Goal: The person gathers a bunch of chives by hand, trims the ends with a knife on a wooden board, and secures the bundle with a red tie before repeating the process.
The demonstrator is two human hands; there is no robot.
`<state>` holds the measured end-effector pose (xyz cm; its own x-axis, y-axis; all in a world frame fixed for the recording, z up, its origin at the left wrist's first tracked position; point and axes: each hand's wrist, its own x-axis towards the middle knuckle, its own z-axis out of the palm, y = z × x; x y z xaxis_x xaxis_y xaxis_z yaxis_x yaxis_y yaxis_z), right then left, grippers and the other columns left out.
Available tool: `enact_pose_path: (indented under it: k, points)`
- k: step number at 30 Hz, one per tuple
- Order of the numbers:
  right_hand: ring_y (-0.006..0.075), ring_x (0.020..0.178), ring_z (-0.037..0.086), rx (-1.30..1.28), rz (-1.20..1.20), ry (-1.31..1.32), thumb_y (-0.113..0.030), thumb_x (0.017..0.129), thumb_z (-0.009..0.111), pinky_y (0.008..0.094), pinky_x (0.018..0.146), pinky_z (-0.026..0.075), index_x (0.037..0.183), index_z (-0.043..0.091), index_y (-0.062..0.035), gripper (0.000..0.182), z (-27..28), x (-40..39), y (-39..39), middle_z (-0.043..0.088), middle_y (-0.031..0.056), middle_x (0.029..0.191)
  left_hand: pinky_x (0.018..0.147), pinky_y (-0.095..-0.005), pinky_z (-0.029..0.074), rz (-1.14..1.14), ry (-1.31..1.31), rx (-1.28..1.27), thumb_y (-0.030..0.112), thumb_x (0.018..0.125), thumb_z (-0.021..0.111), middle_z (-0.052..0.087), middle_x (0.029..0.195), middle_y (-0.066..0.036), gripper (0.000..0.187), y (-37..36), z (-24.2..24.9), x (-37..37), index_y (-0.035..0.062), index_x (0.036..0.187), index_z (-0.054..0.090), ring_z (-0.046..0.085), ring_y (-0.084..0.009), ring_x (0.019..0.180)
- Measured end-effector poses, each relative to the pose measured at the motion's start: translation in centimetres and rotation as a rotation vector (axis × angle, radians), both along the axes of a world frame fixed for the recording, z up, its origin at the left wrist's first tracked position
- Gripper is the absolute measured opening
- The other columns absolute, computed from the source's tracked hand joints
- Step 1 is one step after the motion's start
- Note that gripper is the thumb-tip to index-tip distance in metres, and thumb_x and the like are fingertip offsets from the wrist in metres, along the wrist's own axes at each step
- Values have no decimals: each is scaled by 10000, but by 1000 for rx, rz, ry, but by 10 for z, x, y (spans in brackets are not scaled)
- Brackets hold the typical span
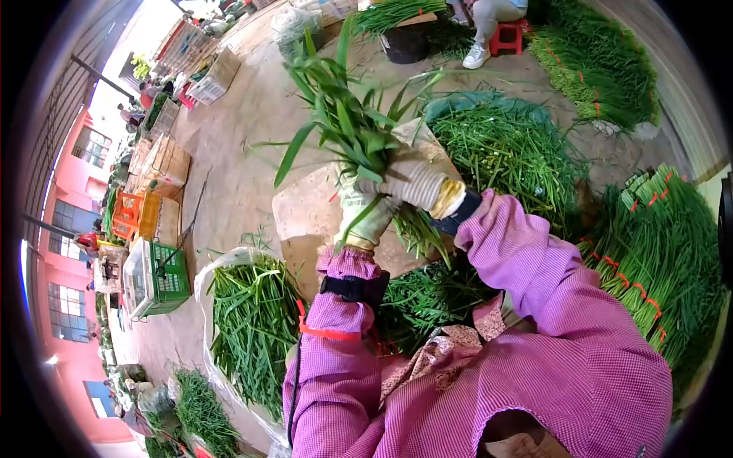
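Observation:
A bunch of long, flat green leaves (347, 126), like Chinese chives, is gripped in front of me over a board. Both my hands wear gloves. My left hand (363, 214) is closed around the lower left side of the bunch. Across its stems lies my right hand (412, 182), also closed and touching the left. Cut ends hang down below the hands. Beneath them is a worn, light brown board (305, 214). The palms and most fingertips are hidden.
A plastic-lined container of cut leaves (256, 328) stands at my left. Loose greens on teal sheeting (496, 145) lie ahead right. Tied green bundles (657, 259) are stacked at my right. A seated person's leg (486, 27) shows beyond a black bucket (405, 44). Crates (164, 278) line the left.

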<state>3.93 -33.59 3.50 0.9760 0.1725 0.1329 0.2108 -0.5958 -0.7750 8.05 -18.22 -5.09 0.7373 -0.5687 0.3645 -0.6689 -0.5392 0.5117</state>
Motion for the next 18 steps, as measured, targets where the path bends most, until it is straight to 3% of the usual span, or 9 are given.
enact_pose_path:
  k: [2, 4, 5, 10, 11, 12, 14, 15, 18]
  points:
    - [220, 931, 638, 356, -240, 152, -335, 797, 730, 321, 851, 495, 1180, 577, 28, 550, -2, 10, 11, 687, 137, 1044, 897, -402, 495, -4, 313, -218, 155, 711, 769, 534, 1253, -201, 648, -12, 46, -17, 26, 1277, 481, 565, -285, 1126]
    - [206, 926, 634, 371, -199, 41, -245, 811, 715, 322, 824, 502, 1163, 587, 27, 463, -11, 19, 9, 686, 134, 1029, 1029, -456, 380, 93, -280, 32, 222, 688, 768, 385, 1413, -244, 675, -8, 48, -18, 19, 1273, 500, 322, -384, 1355]
    - [195, 921, 634, 525, -167, 14, -233, 817, 709, 312, 812, 504, 1162, 588, 25, 448, -17, 20, 7, 686, 127, 1018, 1099, -430, 303, 27, -173, -122, 193, 712, 768, 190, 1524, -275, 727, -4, 47, -23, 27, 1350, 460, 209, -401, 1424]
    - [201, 937, 639, 487, -47, -381, -289, 873, 620, 312, 804, 515, 1129, 603, -15, 375, -46, 5, 18, 667, 107, 1059, 1073, -447, 342, 110, -76, -216, 147, 796, 710, 183, 1503, -318, 670, 23, 50, -71, 54, 1399, 431, 299, -446, 1373]
    - [222, 968, 616, 146, -3, -415, -286, 902, 587, 337, 837, 517, 1140, 592, -7, 367, -51, 9, 7, 632, 113, 1134, 1057, -441, 362, 174, -68, -212, 123, 806, 696, 213, 1495, -306, 633, 31, 50, -90, 52, 1384, 448, 350, -440, 1339]
    - [222, 968, 616, 144, -4, -424, -286, 902, 587, 337, 837, 517, 1140, 592, -7, 367, -46, 9, 9, 632, 113, 1134, 1041, -435, 381, 242, -67, -215, 98, 815, 681, 243, 1488, -294, 597, 36, 56, -110, 49, 1370, 465, 402, -433, 1305]
    - [231, 917, 618, 925, -84, -163, -255, 888, 616, 356, 808, 522, 1112, 594, -19, 326, -38, -1, 21, 640, 129, 1084, 979, -422, 437, 277, -124, -64, 86, 854, 645, 410, 1406, -245, 504, 51, 62, -148, 53, 1336, 500, 506, -358, 1212]
    - [221, 878, 627, 977, 101, -417, -194, 888, 614, 348, 786, 527, 1089, 595, -31, 259, -56, 6, 25, 651, 106, 1033, 977, -408, 437, 269, 312, -223, 177, 915, 589, 474, 1355, -224, 443, 58, 50, -165, 20, 1320, 503, 530, -338, 1181]
    - [225, 827, 630, 194, 135, -275, -226, 840, 675, 334, 775, 540, 1136, 585, -62, 350, -36, -43, 20, 640, 84, 972, 963, -391, 448, 61, 1376, -736, 506, 1000, 361, 589, 1247, -172, 622, 68, 9, -204, -8, 1327, 487, 585, -291, 1108]
